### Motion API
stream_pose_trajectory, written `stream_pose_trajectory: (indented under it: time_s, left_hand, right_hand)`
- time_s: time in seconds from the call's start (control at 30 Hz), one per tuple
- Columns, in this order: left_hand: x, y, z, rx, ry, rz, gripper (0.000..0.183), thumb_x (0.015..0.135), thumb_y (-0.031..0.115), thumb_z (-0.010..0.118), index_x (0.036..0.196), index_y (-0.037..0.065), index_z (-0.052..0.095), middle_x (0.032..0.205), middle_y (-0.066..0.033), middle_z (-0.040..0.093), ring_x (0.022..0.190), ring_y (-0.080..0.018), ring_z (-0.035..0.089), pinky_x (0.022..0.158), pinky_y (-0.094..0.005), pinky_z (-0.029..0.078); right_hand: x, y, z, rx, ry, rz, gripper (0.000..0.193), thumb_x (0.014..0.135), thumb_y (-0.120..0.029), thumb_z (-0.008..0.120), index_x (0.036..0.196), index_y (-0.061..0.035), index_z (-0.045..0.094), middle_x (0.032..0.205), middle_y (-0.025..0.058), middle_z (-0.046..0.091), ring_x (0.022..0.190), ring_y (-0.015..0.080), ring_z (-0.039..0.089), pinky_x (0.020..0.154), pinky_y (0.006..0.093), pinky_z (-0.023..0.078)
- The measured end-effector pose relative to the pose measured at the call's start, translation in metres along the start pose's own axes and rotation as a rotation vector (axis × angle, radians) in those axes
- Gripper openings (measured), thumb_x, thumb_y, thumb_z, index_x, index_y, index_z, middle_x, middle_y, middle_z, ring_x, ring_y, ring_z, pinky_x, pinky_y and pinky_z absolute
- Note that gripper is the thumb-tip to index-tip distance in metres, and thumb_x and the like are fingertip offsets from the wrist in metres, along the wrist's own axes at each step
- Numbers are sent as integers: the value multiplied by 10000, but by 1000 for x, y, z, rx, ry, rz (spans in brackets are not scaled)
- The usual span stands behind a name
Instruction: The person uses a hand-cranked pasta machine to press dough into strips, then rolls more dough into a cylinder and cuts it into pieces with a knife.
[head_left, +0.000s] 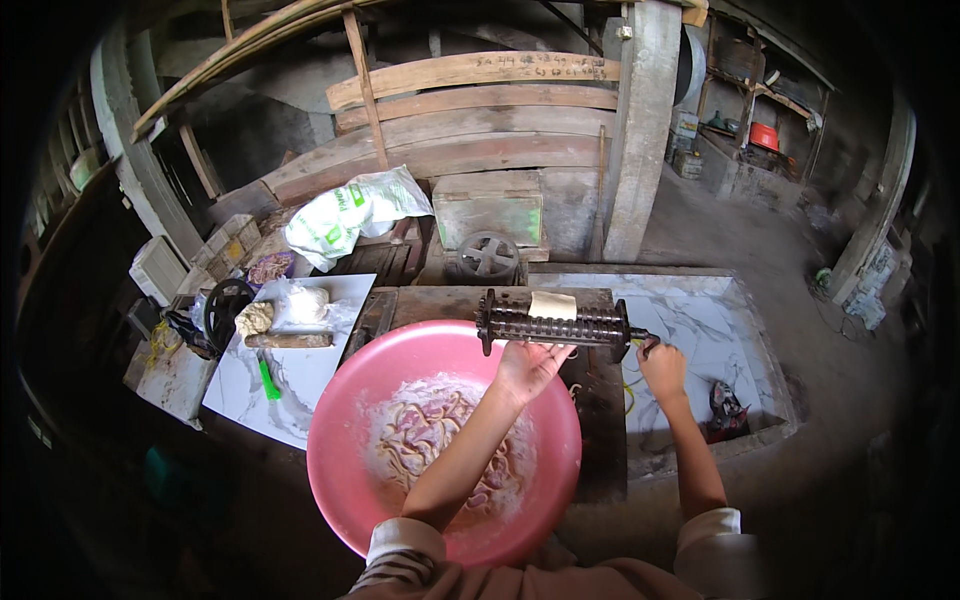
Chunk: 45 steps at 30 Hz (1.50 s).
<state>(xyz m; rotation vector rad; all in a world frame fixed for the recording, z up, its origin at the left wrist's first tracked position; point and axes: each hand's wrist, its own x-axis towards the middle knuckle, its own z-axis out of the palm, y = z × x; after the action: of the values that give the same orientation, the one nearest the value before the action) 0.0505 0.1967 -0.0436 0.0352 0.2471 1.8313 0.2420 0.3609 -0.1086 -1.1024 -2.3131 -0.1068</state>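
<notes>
A wall of weathered planks (470,150) and a concrete pillar (645,130) rise behind a work area, where a marble-patterned slab (670,300) lies to the right of a dark wooden table (600,440). In front of the person, a wide pink basin (335,420) holds a loose tangle of flour-dusted dough strips (430,435), a white layer of flour spread around them. A white board (230,385) sits to the left of the basin, and a white-and-green sack (355,215) slumps farther back. A dark metal roller machine (555,328) spans the space beyond the basin's far right rim, its ridged rollers running crosswise. The left hand (528,370) is turned palm up just below the rollers, fingers spread and released; whether the fingertips touch the machine cannot be told. The right hand (662,370) has its fingers clenched around the crank handle (648,342) at the machine's right end. On the board rest a wooden rod (290,341), a pale lump (304,303) with clear plastic about it, and a yellowish dough ball (254,319). A small, flat dough sheet (553,304) stands at the rollers' far side, and a green-handled tool (268,380) lies nearer the board's front.
</notes>
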Motion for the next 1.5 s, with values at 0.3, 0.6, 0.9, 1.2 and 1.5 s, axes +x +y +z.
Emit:
stream_pose_trajectory:
  time_s: [0.3, 0.6, 0.9, 1.2, 1.5]
  left_hand:
    - [0, -6, -2, -180, 36, 27, 298, 952, 188, 297, 1111, 18, 483, 1145, -141, 527, 1102, -294, 491, 1016, -505, 335]
    - [-1, -6, 8, -182, 166, 65, 287, 949, 194, 312, 1095, 23, 490, 1115, -120, 546, 1090, -281, 502, 988, -493, 373]
    - [8, -8, 10, -232, 256, 78, 285, 936, 199, 351, 1043, -2, 522, 1089, -124, 564, 1022, -278, 544, 924, -463, 440]
    - [16, -7, 9, -254, 299, 103, 246, 907, 168, 406, 1010, -12, 539, 1033, -125, 574, 967, -268, 567, 847, -445, 493]
    - [21, -11, -2, -243, 240, 132, 264, 907, 194, 394, 1015, 2, 539, 1017, -113, 586, 954, -254, 575, 852, -427, 493]
  right_hand:
    - [-71, -29, -92, 24, -124, 15, 155, 701, -181, 648, 776, -61, 585, 601, 142, 602, 565, 327, 599, 559, 416, 473]
    - [-38, -47, -199, -96, 64, -155, 108, 630, -88, 643, 707, -67, 570, 537, 96, 561, 572, 277, 578, 658, 387, 458]
    - [46, -38, -197, -232, 328, -261, 113, 616, -22, 577, 605, -80, 480, 511, 81, 533, 469, 253, 527, 578, 340, 407]
    - [120, -28, -132, -214, 457, -219, 93, 674, -64, 577, 613, -59, 507, 598, 120, 573, 637, 260, 559, 605, 366, 413]
    - [94, 7, -13, -141, 128, 4, 114, 734, -148, 554, 686, -53, 594, 648, 176, 602, 623, 332, 606, 586, 433, 480]
